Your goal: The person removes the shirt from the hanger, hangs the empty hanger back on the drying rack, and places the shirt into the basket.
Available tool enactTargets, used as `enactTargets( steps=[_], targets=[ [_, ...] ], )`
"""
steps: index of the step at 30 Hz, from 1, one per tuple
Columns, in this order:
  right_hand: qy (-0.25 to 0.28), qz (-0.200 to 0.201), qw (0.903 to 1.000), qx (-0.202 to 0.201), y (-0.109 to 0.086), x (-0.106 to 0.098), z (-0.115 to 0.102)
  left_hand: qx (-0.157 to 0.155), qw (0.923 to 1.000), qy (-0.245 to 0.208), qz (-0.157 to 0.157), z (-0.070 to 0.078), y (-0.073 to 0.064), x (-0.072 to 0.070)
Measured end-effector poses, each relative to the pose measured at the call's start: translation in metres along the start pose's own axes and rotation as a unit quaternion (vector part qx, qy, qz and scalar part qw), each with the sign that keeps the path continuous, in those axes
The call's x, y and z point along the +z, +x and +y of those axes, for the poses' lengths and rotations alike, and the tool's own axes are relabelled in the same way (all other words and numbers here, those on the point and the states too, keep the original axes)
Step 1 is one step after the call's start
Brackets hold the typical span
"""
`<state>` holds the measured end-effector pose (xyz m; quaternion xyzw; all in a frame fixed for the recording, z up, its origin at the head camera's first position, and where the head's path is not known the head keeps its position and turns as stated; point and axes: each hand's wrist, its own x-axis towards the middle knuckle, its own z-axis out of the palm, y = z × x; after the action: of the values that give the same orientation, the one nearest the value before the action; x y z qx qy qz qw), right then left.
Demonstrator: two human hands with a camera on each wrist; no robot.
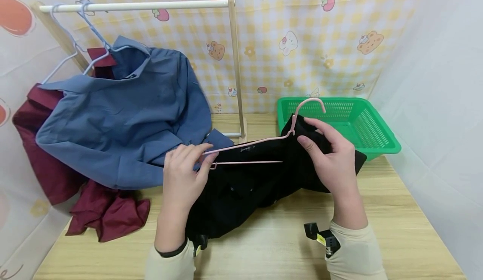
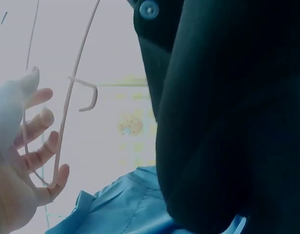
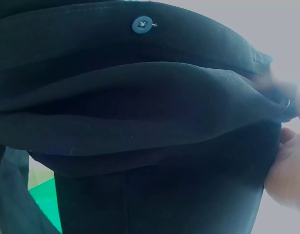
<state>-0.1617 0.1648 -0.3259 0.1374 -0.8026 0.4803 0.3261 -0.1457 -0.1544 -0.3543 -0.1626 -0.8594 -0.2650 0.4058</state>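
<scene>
Hanger [image 1: 264,140] stretches toward the right edge of the counter [image 1: 396,213], fingers of the left hand [image 1: 183,175] gripping one end, hook [image 1: 311,99] nearest the right hand [image 1: 337,158], whose fingers pinch the black garment [image 1: 241,200].

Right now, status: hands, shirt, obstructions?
Left hand grips pink hanger; right hand pinches black button-up shirt. Shirt partly hides hanger. Green basket behind, not blocking.
</scene>
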Motion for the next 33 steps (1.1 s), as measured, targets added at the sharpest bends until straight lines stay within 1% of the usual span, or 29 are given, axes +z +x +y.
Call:
enactTargets(
  steps=[5, 10, 13, 17, 21, 24, 28, 33],
  targets=[
    [-0.028, -0.036, 0.9962, -0.075, 0.001, 0.000, 0.002, 0.002, 0.9999, -0.007, 0.013, 0.001, -0.001, 0.003],
    [-0.039, -0.069, 0.9907, -0.111, 0.001, 0.002, 0.005, -0.003, 0.9998, -0.015, 0.012, 0.002, -0.003, 0.004],
    [-0.038, -0.074, 0.9881, -0.130, -0.001, 0.004, 0.007, -0.010, 0.9994, -0.024, 0.021, 0.002, -0.004, 0.005],
    [-0.035, -0.082, 0.9873, -0.131, -0.004, 0.005, 0.008, -0.028, 0.9984, -0.035, 0.033, 0.001, -0.004, 0.007],
    [-0.026, -0.095, 0.9875, -0.123, -0.005, 0.006, 0.008, -0.060, 0.9969, -0.043, 0.026, 0.002, -0.003, 0.006],
    [-0.023, -0.094, 0.9873, -0.126, -0.006, 0.008, 0.009, -0.078, 0.9953, -0.054, 0.022, 0.003, -0.003, 0.005],
    [-0.032, -0.090, 0.9868, -0.131, -0.007, 0.011, 0.009, -0.078, 0.9942, -0.068, 0.028, 0.001, -0.005, 0.006],
    [-0.040, -0.095, 0.9855, -0.135, -0.008, 0.013, 0.010, -0.076, 0.9925, -0.084, 0.045, -0.003, -0.007, 0.004]
  ],
)
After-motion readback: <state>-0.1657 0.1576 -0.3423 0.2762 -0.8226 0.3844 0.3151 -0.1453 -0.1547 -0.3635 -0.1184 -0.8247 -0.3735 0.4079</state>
